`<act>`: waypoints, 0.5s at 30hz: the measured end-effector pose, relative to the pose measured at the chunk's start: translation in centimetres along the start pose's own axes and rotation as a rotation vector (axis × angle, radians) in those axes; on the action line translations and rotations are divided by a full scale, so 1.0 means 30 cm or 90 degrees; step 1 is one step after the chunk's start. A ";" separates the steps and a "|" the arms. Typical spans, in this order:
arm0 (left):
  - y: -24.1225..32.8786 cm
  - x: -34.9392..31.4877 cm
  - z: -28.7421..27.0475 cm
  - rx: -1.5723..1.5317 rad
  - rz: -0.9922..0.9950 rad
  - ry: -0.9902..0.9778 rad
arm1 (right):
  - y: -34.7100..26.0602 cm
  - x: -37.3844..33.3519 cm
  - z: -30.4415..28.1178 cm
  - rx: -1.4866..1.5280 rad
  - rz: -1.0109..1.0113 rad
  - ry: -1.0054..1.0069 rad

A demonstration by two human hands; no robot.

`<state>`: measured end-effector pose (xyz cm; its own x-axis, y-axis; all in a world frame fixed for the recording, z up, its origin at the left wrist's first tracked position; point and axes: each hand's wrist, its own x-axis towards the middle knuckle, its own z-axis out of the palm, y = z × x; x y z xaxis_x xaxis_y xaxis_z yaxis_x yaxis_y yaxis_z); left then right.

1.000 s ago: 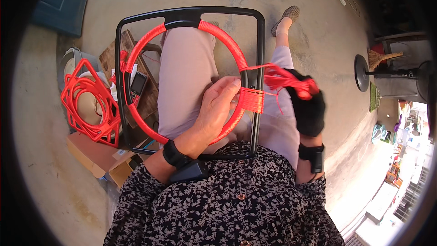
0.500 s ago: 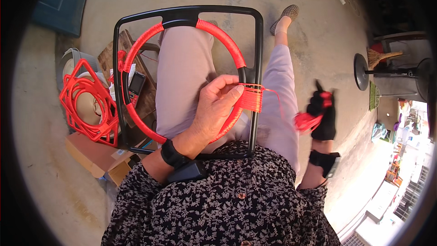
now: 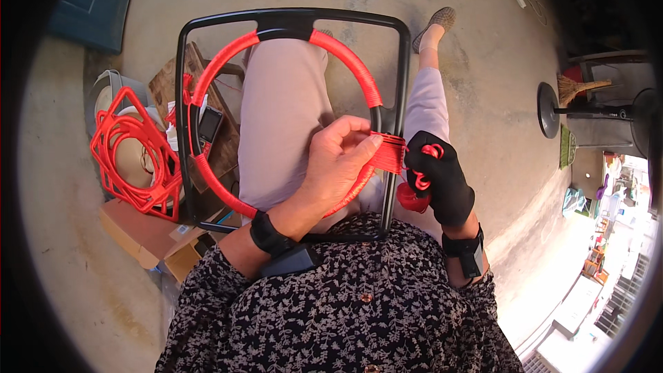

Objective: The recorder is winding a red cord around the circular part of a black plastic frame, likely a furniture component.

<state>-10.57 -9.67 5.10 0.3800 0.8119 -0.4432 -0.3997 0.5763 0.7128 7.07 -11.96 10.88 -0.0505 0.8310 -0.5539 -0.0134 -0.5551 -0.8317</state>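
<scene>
A black square frame (image 3: 295, 13) with a ring inside it rests on my lap. Red cord (image 3: 352, 62) wraps most of the ring (image 3: 285, 31); black stretches show at the top, left and right. My left hand (image 3: 338, 159) pinches the ring's right side, thumb and fingers against a band of red cord (image 3: 389, 152) that spans from ring to frame. In a black glove, my right hand (image 3: 442, 179) is closed around a bundle of red cord (image 3: 414, 197), just outside the frame's right bar beside that band. Some loops stick out between its fingers.
On the left, red-wrapped frames (image 3: 131, 159) lie over a grey bucket (image 3: 110, 86). A phone (image 3: 209, 124) sits on a wooden stool (image 3: 166, 83) near a cardboard box (image 3: 138, 231). A black fan (image 3: 548, 109) and a broom (image 3: 580, 87) are at right.
My right hand has come in from the right with the cord bundle, up to the frame's right bar. The frame has shifted slightly right; my left hand keeps its pinch.
</scene>
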 end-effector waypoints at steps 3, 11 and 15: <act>0.000 0.008 0.003 0.027 -0.001 -0.012 | -0.019 -0.037 0.004 -0.085 -0.041 -0.029; 0.009 -0.002 -0.009 0.006 -0.012 -0.048 | 0.233 -0.030 -0.427 0.406 -0.148 0.197; 0.015 -0.003 -0.018 0.012 -0.020 -0.068 | 0.424 -0.186 -0.868 0.690 -0.269 0.047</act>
<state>-11.24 -9.45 5.15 0.4794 0.7779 -0.4063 -0.3703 0.5990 0.7100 33.18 -22.77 2.36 0.2201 0.9369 -0.2718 -0.8637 0.0576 -0.5008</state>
